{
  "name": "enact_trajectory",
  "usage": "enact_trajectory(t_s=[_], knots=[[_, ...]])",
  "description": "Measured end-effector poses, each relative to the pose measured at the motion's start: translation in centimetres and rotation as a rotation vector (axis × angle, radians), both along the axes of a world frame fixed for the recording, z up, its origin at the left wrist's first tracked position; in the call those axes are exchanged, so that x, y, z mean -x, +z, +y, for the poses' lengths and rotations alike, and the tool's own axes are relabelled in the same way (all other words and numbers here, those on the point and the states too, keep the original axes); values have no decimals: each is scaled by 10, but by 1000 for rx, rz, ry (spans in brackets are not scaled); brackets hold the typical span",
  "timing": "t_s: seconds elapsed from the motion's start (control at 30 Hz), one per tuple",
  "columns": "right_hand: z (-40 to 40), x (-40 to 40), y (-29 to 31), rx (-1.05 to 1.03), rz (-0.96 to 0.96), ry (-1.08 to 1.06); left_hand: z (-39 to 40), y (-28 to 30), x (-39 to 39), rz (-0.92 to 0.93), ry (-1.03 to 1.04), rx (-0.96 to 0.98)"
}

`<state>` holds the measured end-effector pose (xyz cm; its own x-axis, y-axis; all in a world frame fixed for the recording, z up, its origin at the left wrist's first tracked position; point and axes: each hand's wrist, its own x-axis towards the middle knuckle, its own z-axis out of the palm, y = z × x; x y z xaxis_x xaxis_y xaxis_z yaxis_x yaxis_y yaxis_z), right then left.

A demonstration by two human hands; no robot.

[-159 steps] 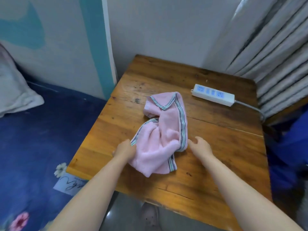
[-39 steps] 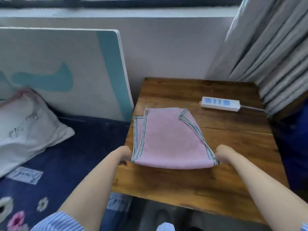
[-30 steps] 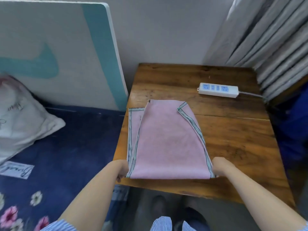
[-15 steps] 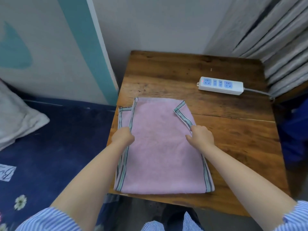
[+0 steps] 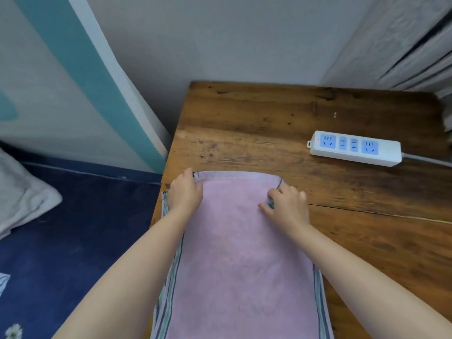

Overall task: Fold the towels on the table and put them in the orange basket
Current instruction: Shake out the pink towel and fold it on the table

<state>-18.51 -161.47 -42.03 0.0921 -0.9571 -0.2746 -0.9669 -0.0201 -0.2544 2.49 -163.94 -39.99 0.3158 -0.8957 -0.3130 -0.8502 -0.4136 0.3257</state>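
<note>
A pink towel (image 5: 241, 260) with striped borders lies folded in half on the wooden table (image 5: 281, 123), its fold at the near edge. My left hand (image 5: 186, 193) grips the towel's far left corner. My right hand (image 5: 286, 206) pinches the far right corner, where the striped border is tucked under the fingers. No orange basket is in view.
A white power strip (image 5: 354, 148) with blue sockets lies on the table's far right, its cable running off right. A white and teal board (image 5: 80, 77) leans against the wall on the left. A dark blue bed (image 5: 73, 228) adjoins the table; grey curtains (image 5: 403, 40) hang at right.
Both hands have slid from the middle of the towel's side edges up to its far corners and taken hold there. The camera has moved closer to the towel.
</note>
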Motion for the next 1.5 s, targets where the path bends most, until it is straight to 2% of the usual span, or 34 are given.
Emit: enact_trajectory(t_s=[0.2,0.33,0.43,0.5,0.6,0.77,0.83,0.9,0.93,1.03,1.17,1.23,1.37,1.5], knots=[[-8,12,9,-90,62,-38,-4,-1,-6,147,-10,147],[-5,17,20,-208,-30,-173,-4,6,-12,230,-13,177],[1,27,38,-219,-83,-211,8,17,-26,313,43,189],[9,35,51,-276,-183,-169,21,20,-43,379,54,76],[22,42,76,-512,-375,-90,43,28,-70,525,72,-254],[40,43,98,-1085,-590,41,61,38,-112,409,-125,-658],[42,42,95,-1156,-610,-5,64,40,-124,362,-158,-737],[40,35,90,-1034,-556,-65,66,39,-131,302,-158,-715],[37,30,86,-894,-483,-72,66,37,-132,268,-156,-668],[29,10,74,-496,-154,43,65,27,-130,163,-176,-457],[33,-20,55,-365,73,139,72,17,-124,93,-215,-325],[36,-29,46,-304,117,87,76,14,-124,36,-254,-304],[28,-43,29,-41,160,10,84,5,-123,-27,-266,-276],[10,-64,12,-24,157,-63,82,2,-114,-69,-293,-273]])
